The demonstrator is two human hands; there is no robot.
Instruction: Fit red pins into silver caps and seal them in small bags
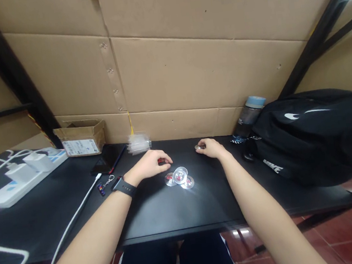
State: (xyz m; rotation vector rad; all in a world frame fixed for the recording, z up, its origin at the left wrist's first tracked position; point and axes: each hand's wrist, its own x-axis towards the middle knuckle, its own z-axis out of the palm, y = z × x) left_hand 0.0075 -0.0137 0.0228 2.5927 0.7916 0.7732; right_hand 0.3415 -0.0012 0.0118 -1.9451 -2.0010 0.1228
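My left hand (152, 164) rests low over the black table, its fingers curled. A small patch of red shows between thumb and fingers, too hidden to name. Just right of it lie three overlapping clear round discs with red centres: one on top (180, 175), a left disc (169, 179) and a lower right disc (188, 182). Farther back and to the right, my right hand (211, 148) pinches a small shiny round disc (199, 147) at its fingertips, close to the tabletop. A black watch (125, 186) is on my left wrist.
Behind my left hand lies a stack of clear plastic sleeves (138, 143). Leftward are a phone (108, 159), a keychain (101, 188), a small cardboard box (81, 140) and a white power strip (5, 193) with cables. On the right stand a bottle (247, 118) and a black bag (307, 140).
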